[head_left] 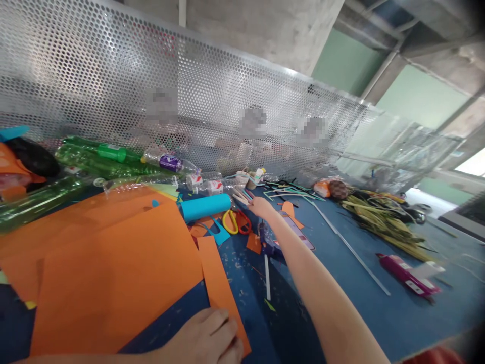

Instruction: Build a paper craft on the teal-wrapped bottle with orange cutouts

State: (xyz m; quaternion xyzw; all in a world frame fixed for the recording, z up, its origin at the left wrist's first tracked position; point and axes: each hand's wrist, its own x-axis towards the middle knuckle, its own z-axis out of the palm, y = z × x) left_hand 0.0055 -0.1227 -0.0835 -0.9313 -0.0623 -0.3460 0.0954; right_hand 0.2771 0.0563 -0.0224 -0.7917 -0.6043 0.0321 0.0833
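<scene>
My right hand [261,208] reaches far forward over the blue table, its fingers closed at a bunch of thin sticks [242,195] that look like pencils or pens. What the fingertips hold is blurred. Near the front edge my left hand [208,336] rests on a narrow orange paper strip [217,273], fingers loosely bent and slightly apart. Large orange paper sheets [125,273] lie to its left. A rolled blue paper tube [206,206] lies just left of my right hand. Scissors with yellow and red handles [230,222] are below the tube. Under my right forearm, a phone [297,230] is partly hidden.
Green plastic bottles [94,164] and clear bottles [215,187] line the perforated metal screen [212,96]. On the right are a purple glue gun [409,275], dried leaf strips [386,222] and a long pale strip [352,253]. Blurred people appear behind the screen.
</scene>
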